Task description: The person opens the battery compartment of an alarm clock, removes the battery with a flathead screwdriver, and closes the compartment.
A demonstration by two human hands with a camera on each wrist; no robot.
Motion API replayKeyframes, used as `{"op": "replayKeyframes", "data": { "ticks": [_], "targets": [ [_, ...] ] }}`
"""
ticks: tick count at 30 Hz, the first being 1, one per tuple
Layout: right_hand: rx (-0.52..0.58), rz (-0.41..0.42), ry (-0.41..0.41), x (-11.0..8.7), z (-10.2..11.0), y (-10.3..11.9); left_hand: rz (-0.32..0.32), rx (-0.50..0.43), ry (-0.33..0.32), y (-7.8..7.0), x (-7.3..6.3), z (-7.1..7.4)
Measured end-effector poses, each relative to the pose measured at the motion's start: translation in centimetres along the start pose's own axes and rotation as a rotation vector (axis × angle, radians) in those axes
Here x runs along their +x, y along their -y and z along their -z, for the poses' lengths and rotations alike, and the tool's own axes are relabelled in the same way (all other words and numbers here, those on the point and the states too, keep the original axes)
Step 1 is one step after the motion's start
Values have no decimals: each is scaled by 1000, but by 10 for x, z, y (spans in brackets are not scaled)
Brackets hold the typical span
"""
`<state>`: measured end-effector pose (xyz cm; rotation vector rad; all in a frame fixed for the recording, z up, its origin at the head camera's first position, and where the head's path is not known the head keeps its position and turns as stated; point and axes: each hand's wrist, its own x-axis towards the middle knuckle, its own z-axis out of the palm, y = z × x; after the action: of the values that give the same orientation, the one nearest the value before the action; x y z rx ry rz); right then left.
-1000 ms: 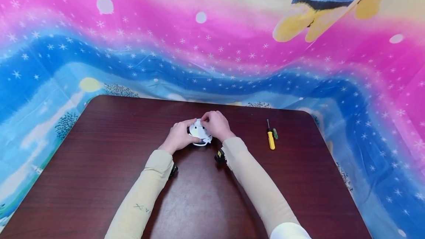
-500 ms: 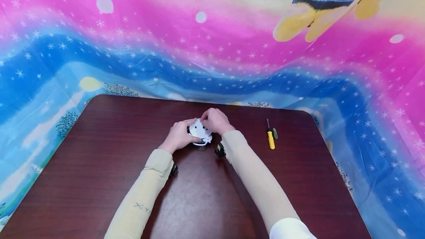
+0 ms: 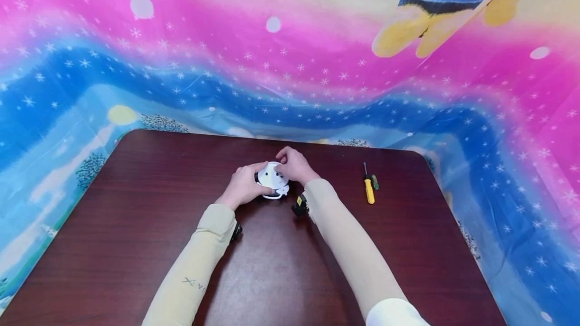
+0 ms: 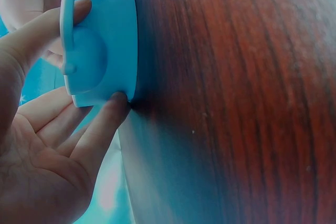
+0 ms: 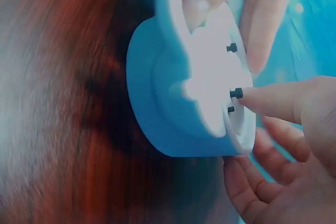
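Observation:
A round white plastic casing (image 3: 273, 181) with a curved handle (image 4: 67, 30) sits on the table, tinted blue in the wrist views. Black screws (image 5: 231, 48) stick up from its flat top face. My left hand (image 3: 244, 185) grips the casing from the left, thumb on the near side and fingers round the far side. On the right, my right hand (image 3: 296, 167) is over the top face, its thumb tip touching one black screw (image 5: 237, 93). Its index finger is bent and apart from the thumb, and the other fingers hang loosely past the casing's edge.
A screwdriver (image 3: 369, 190) with a yellow handle lies to the right of the hands. Beside it is a small green object (image 3: 375, 182). Behind the dark wooden table (image 3: 136, 215) hangs a colourful printed cloth (image 3: 254, 84).
My right index finger has lifted away from the thumb, which stays low at the casing's top. The left hand keeps its grip and the casing stays in place.

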<state>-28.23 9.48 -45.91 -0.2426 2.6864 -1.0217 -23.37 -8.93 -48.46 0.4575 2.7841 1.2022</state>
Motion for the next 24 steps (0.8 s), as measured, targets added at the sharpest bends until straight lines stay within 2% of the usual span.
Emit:
{"op": "replayKeyframes", "data": {
  "ticks": [6, 10, 14, 19, 21, 24],
  "targets": [
    [256, -157, 65, 3, -3, -8, 8, 0, 2, 0, -1, 0],
    [309, -188, 60, 4, -4, -9, -1, -5, -3, -1, -1, 0],
    [284, -148, 58, 3, -3, -10, -1, -9, -3, -2, -2, 0],
    [234, 12, 42, 2, -4, -17, 0, -13, 4, 0, -2, -2],
    [181, 72, 23, 1, -4, -18, -6, -15, 0, 0, -2, -2],
    [76, 112, -4, 0, -3, -16, -13, -20, -8, 0, -1, -1]
  ]
}}
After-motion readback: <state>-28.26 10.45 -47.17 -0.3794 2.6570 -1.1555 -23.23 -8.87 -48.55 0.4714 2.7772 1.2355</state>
